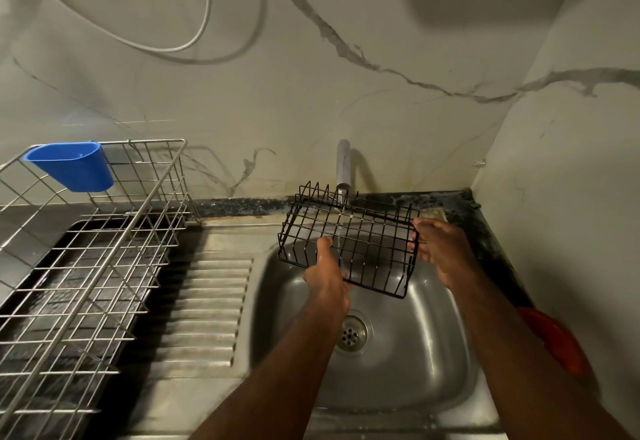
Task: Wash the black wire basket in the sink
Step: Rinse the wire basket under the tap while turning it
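Observation:
The black wire basket [367, 232] hangs tilted above the steel sink [433, 342], right under the tap [343, 166]. A thin stream of water runs from the tap through its wires. My left hand [327, 277] grips the basket's near edge, thumb up over the wires. My right hand [440, 249] holds the basket's right side with its fingers curled on the rim. The sink's drain [351, 334] shows below the basket.
A large silver wire dish rack [104, 266] stands on a black tray at the left, with a blue plastic cup [74, 166] hung on its back rim. The ribbed draining board [207, 311] lies between rack and sink. A red object [557, 342] sits at the right counter edge.

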